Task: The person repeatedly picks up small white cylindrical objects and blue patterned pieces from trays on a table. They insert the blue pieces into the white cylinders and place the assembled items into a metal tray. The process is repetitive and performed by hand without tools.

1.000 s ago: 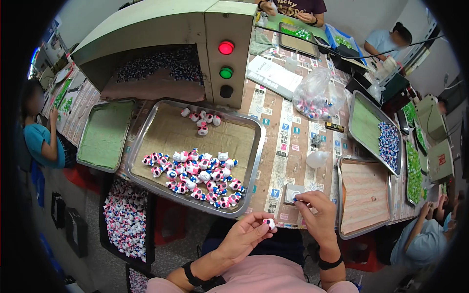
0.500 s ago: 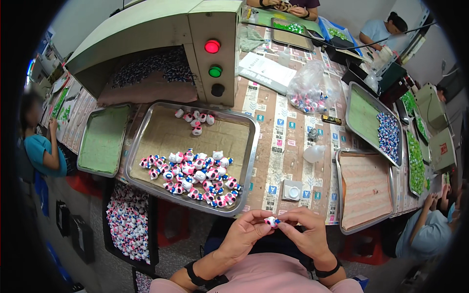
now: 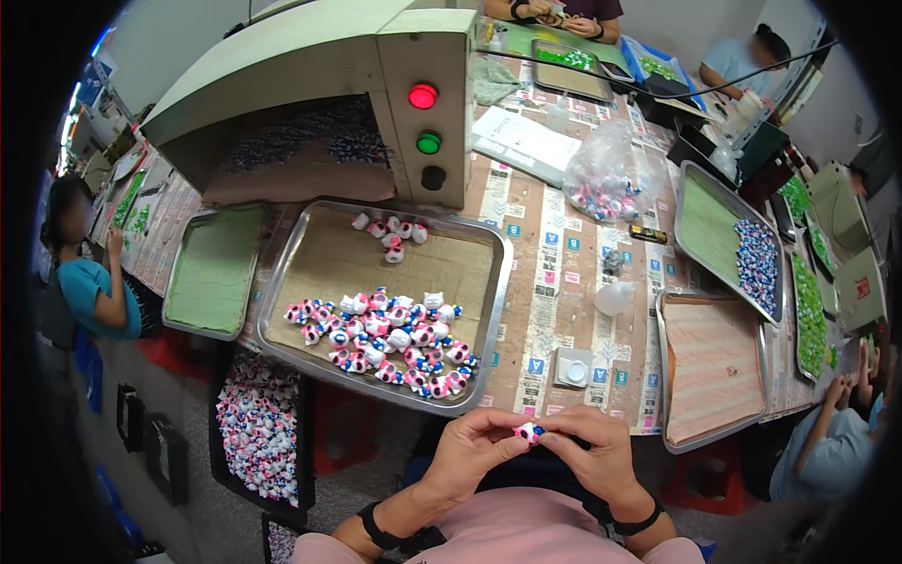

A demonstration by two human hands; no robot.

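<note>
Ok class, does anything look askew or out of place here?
Yes: on the right, the green-lined metal tray sits askew, its near corner apparently overlapping the pink-lined tray rather than sitting beside it.

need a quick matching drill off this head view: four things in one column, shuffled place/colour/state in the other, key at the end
Things
1. small figurine
2. clear plastic bag
3. black crate
4. upper lamp on the machine

Descriptions
A. lower than the tabletop, filled with small pink, white and blue pieces
B. red
C. pinched between the fingers of the left hand and right hand
D. on the table, see-through, with small pieces inside

Pairs: 1-C, 2-D, 3-A, 4-B
</note>
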